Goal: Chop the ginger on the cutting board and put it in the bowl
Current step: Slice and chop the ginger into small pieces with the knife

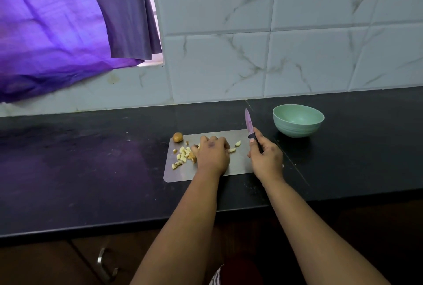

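bare counter (256, 122) lies between cutting board (238, 165) and bowl (298, 120), nothing standing there.

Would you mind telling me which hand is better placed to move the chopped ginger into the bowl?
Left, probably. The left hand already rests on the chopped ginger on the cutting board, holding no tool. The right hand is nearer the empty green bowl, but it grips the knife.
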The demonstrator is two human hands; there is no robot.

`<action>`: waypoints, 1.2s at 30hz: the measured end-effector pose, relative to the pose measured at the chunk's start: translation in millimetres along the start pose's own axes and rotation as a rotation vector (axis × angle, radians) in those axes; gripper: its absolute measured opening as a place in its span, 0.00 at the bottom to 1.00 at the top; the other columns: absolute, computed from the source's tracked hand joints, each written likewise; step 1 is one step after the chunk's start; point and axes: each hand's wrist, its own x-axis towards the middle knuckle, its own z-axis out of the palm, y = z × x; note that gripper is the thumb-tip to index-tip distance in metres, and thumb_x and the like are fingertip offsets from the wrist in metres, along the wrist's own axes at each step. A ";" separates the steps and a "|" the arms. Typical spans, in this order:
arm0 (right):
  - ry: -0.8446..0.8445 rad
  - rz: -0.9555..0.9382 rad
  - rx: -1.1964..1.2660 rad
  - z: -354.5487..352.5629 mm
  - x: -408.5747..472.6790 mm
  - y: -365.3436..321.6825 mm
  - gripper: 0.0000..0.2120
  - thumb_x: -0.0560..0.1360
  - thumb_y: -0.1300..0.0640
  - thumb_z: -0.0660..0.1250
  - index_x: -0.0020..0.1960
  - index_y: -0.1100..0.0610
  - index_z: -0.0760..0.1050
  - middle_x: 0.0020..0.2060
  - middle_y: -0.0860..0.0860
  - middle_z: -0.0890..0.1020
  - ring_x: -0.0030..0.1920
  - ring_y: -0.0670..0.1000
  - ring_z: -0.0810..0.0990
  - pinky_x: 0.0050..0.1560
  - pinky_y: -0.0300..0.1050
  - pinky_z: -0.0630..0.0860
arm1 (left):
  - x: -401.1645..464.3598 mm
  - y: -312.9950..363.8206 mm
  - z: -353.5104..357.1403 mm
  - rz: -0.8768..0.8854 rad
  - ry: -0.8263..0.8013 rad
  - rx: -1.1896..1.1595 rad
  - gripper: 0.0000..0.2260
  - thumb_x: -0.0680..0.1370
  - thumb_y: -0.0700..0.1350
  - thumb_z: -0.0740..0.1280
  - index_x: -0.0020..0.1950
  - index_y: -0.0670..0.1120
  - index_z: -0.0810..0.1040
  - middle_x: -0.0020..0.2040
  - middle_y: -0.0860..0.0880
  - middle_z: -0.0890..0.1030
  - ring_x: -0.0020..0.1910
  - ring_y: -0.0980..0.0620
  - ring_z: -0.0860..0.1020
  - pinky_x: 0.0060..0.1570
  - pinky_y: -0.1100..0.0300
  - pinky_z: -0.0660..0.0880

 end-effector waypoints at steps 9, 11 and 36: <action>-0.295 -0.037 -0.394 -18.3 -22.3 -22.2 0.16 0.81 0.55 0.58 0.67 0.51 0.74 0.59 0.52 0.80 0.59 0.52 0.75 0.51 0.33 0.66 | 2.0 -2.0 -1.9 -0.005 -0.013 -0.006 0.11 0.79 0.54 0.62 0.56 0.56 0.81 0.58 0.53 0.78 0.61 0.47 0.67 0.62 0.46 0.64; -0.359 -0.042 -0.448 -17.7 -26.1 -27.7 0.16 0.80 0.57 0.58 0.66 0.52 0.75 0.59 0.53 0.80 0.58 0.52 0.77 0.55 0.38 0.71 | 1.1 -1.9 -2.5 -0.021 -0.007 -0.015 0.10 0.79 0.52 0.61 0.55 0.56 0.81 0.56 0.52 0.79 0.59 0.47 0.67 0.59 0.47 0.64; -0.459 -0.004 -0.562 -40.8 -24.8 -49.9 0.16 0.80 0.55 0.58 0.65 0.49 0.75 0.58 0.51 0.79 0.57 0.51 0.77 0.51 0.37 0.70 | -3.8 -4.0 -7.5 -0.082 0.010 -0.057 0.11 0.78 0.54 0.64 0.58 0.55 0.78 0.56 0.53 0.80 0.63 0.50 0.67 0.62 0.45 0.60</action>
